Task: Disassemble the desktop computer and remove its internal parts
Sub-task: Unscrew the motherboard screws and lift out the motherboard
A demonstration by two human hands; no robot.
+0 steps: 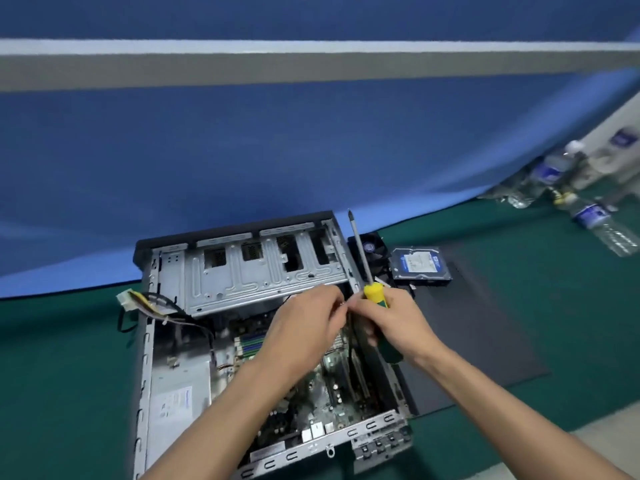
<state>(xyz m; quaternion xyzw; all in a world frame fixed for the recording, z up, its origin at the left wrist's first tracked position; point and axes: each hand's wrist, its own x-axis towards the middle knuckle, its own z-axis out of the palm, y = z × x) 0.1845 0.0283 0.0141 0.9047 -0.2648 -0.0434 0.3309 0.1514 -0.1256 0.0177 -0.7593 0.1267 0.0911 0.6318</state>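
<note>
case (173, 341) open on green mat (62, 375), side off, against blue wall (242, 150). inside: drive cage (256, 268) at far end, psu (180, 400) at left, board (318, 386) at middle. loose wires (149, 306) over left rim. left hand (304, 327) above board, fingertips pinched, on what cannot tell. right hand (391, 323) touching it, gripping screwdriver (372, 292) by yellow-green handle, shaft pointing up and away. fan (370, 247) and hard drive (420, 263) just right of case, on dark panel (485, 334). bottles (588, 216) far right.
</note>
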